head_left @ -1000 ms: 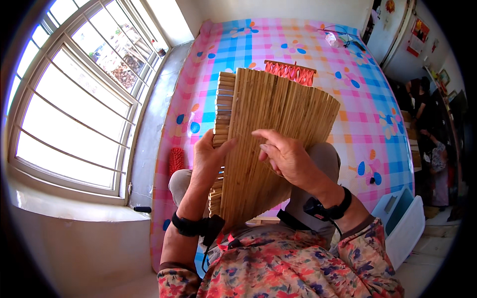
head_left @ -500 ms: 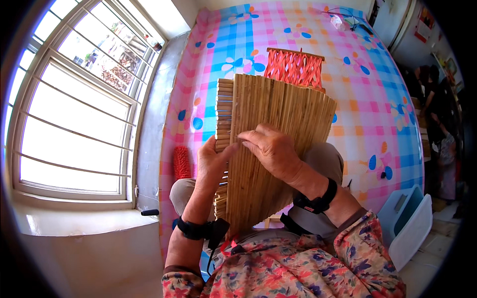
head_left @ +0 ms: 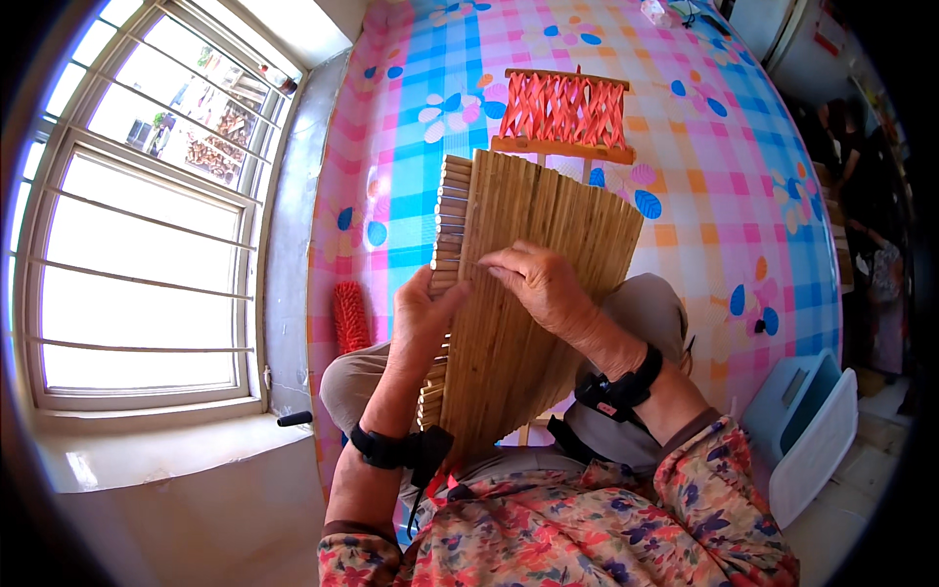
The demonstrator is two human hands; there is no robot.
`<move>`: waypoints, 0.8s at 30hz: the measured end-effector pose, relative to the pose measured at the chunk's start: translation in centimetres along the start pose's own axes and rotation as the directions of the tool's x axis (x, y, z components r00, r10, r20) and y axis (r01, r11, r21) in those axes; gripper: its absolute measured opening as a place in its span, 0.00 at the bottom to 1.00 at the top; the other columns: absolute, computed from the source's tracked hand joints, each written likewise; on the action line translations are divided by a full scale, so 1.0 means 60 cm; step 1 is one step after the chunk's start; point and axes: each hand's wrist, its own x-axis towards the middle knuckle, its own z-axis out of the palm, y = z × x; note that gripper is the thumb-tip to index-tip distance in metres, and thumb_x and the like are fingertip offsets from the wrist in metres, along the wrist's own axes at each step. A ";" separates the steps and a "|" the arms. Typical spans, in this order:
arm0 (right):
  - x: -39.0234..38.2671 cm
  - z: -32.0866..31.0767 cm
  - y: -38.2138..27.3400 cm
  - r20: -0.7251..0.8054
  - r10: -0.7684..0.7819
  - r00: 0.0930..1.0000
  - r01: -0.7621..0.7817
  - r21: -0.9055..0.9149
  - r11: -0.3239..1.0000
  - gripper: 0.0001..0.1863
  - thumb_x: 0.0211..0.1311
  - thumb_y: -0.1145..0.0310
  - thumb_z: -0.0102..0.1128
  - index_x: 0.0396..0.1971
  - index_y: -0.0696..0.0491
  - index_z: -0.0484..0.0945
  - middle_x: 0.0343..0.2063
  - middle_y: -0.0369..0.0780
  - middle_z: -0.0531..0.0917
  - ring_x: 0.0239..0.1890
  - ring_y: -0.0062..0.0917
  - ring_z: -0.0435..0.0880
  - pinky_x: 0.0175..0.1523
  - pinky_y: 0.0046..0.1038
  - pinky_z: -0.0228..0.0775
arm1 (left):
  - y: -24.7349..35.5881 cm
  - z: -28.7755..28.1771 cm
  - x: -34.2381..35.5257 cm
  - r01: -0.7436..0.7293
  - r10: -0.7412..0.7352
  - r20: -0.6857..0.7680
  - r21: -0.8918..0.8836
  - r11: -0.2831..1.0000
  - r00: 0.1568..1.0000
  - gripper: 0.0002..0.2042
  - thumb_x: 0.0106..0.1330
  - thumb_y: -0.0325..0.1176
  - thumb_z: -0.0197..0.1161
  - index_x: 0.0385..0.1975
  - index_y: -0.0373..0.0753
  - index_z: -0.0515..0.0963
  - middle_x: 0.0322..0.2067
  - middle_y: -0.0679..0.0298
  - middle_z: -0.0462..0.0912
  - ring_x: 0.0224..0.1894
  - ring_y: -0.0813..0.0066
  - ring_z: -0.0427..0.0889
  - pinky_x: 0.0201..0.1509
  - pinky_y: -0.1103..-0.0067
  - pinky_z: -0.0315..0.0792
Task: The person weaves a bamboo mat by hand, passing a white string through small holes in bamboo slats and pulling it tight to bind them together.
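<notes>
Barred window (head_left: 142,269) left; red shaggy cylinder (head_left: 350,318) on checked sheet (head_left: 709,220); blue plastic bin (head_left: 773,399) lower right.

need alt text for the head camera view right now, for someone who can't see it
The wearer's left hand holds the left edge of a brown panel of thin sticks, the right hand pinching near that edge. Beyond, a red woven piece lies on a checked, flowered sheet; a barred window is at left, a blue bin at right.
</notes>
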 end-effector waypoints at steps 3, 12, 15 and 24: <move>0.002 -0.002 0.002 0.049 -0.004 0.999 0.005 -0.034 0.999 0.07 0.57 0.70 0.59 0.35 0.52 0.81 0.25 0.42 0.78 0.31 0.39 0.79 0.35 0.35 0.71 | -0.001 0.001 0.000 0.000 0.000 -0.004 -0.086 0.996 1.000 0.11 0.60 0.25 0.62 0.41 0.31 0.75 0.31 0.64 0.82 0.31 0.84 0.78 0.34 0.84 0.74; 0.001 -0.005 0.004 0.087 0.002 0.996 0.002 -0.037 0.999 0.08 0.57 0.69 0.59 0.37 0.51 0.81 0.27 0.42 0.78 0.32 0.39 0.79 0.37 0.35 0.72 | -0.006 -0.001 0.005 0.044 -0.042 0.029 -0.081 0.996 0.999 0.12 0.60 0.25 0.63 0.43 0.32 0.75 0.35 0.64 0.82 0.34 0.83 0.79 0.38 0.84 0.74; 0.000 -0.002 0.011 0.075 -0.019 0.997 0.020 -0.018 1.000 0.09 0.57 0.69 0.60 0.37 0.51 0.81 0.27 0.42 0.78 0.32 0.39 0.79 0.37 0.35 0.72 | -0.006 -0.002 0.006 0.047 -0.045 0.033 -0.078 0.996 0.998 0.12 0.60 0.25 0.62 0.43 0.32 0.75 0.35 0.64 0.82 0.35 0.83 0.79 0.38 0.84 0.74; 0.001 -0.004 0.011 0.083 -0.027 0.996 0.030 -0.032 0.999 0.09 0.56 0.69 0.60 0.37 0.50 0.81 0.27 0.42 0.78 0.31 0.39 0.79 0.36 0.35 0.73 | -0.007 -0.002 0.007 0.058 -0.056 0.027 -0.088 0.994 0.998 0.12 0.60 0.24 0.63 0.43 0.32 0.75 0.35 0.64 0.82 0.35 0.83 0.79 0.38 0.84 0.75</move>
